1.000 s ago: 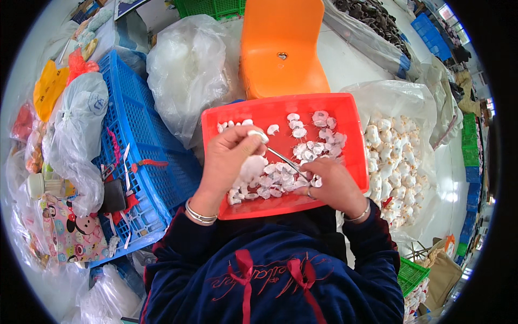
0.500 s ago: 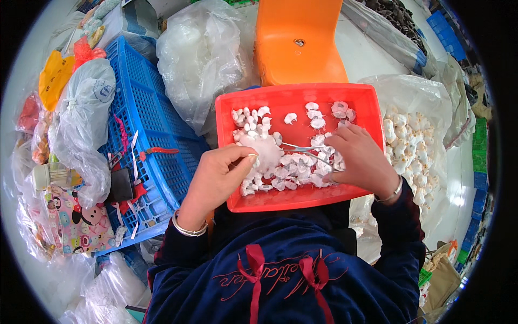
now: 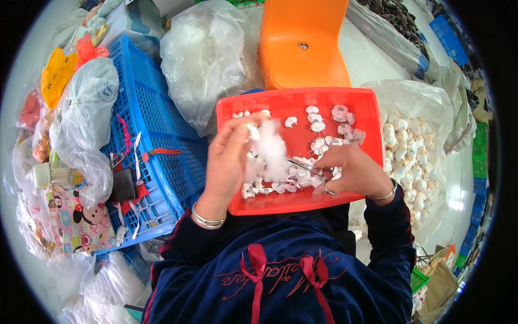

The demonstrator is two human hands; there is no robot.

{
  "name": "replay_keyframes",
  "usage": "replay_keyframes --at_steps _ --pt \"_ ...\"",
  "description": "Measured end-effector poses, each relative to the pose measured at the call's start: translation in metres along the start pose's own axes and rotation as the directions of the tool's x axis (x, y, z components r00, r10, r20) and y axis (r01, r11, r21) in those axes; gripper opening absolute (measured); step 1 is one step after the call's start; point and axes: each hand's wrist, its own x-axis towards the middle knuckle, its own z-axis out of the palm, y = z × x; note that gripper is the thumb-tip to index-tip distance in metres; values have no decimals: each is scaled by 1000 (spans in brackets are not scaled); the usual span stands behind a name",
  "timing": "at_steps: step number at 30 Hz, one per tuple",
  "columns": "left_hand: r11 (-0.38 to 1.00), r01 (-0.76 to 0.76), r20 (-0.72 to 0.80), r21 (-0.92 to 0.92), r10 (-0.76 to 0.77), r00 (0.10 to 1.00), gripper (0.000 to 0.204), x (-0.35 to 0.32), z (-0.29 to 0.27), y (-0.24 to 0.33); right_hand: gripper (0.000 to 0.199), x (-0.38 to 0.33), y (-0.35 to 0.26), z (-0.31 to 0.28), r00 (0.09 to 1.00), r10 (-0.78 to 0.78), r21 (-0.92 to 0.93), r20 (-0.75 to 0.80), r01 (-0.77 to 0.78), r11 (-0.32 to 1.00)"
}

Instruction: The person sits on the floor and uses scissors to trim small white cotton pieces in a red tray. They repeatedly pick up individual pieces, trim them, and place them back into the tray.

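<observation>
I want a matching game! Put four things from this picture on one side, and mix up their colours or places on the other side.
Things:
1. chair
2. big crate at the left
3. metal tool
4. fluff

Colours and places:
A. white, next to the left hand
B. orange
C. in the right hand
D. blue

Right pairs: 1-B, 2-D, 3-C, 4-A.
</observation>
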Motion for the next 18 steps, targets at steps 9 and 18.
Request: replay_keyframes --at_steps 9,18 --pt "963 199 75 -183 -188 979 16 16 5 -1 52 -17 6 6 999 41 -192 28 -35 981" --pt "989 121 -28 -90 -124 992 18 5 44 -17 46 -8 -3 16 989 -84 -346 -121 37 937"
